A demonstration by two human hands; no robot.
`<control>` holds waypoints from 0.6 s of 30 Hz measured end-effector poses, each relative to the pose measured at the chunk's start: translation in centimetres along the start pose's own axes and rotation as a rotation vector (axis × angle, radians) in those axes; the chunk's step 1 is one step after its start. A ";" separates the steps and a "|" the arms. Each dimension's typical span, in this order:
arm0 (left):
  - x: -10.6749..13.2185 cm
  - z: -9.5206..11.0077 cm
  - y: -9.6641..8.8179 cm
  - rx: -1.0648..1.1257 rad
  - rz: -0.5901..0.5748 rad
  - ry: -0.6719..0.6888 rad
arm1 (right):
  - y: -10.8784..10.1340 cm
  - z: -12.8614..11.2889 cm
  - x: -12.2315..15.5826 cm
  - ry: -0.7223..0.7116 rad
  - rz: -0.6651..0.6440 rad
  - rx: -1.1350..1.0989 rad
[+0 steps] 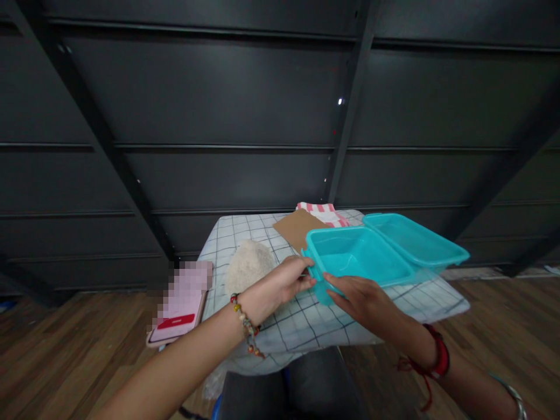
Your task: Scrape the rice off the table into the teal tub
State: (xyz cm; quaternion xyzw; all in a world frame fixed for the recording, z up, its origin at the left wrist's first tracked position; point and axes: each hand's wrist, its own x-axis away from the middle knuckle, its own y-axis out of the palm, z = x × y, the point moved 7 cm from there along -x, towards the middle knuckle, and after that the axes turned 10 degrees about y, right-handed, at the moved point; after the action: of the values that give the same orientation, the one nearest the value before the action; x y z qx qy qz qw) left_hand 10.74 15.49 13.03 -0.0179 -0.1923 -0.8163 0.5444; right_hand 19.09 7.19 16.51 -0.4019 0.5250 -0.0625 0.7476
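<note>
A turquoise plastic food container (350,251) stands on the cloth-covered table, its hinged lid (420,242) folded open to the right. My left hand (295,277) grips the container's left end, fingers at the rim and side latch. My right hand (359,294) holds the near left corner, thumb at the rim and fingers along the front wall. The inside of the container shows nothing in it. Left of it, partly behind my left wrist, is a mound of white rice-like grains (249,262), possibly in a clear bag.
A checked white cloth (301,326) covers the small table. Brown cardboard (295,227) and a pink-striped cloth (315,207) lie at the back. A phone (184,300) with a partly blurred screen sits at the left edge. A dark panelled wall (236,93) rises behind.
</note>
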 end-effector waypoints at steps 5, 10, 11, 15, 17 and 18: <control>0.9 0.3 0.1 -0.009 -0.099 0.002 | 0.5 -0.2 0.1 -0.008 -0.056 0.036; 1.2 -0.6 -0.2 -0.107 -0.099 0.082 | 0.0 -0.6 0.2 -0.005 -0.101 0.031; 1.2 -0.6 -0.1 -0.149 -0.101 0.110 | -0.3 -0.1 0.2 0.018 -0.118 0.024; 0.9 -0.4 0.5 -0.246 -0.093 0.125 | -2.5 5.5 0.3 0.217 -0.115 0.091; 0.6 -0.3 0.8 -0.244 -0.082 0.104 | -3.2 9.5 0.3 0.329 -0.134 0.183; 0.4 -0.3 0.9 -0.248 -0.070 0.109 | -3.1 11.5 0.4 0.384 -0.182 0.221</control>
State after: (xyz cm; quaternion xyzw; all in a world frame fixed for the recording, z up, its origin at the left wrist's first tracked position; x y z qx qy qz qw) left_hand 11.44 14.77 13.13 -0.0341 -0.0608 -0.8521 0.5187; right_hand 29.88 11.11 19.72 -0.3441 0.6093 -0.2620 0.6646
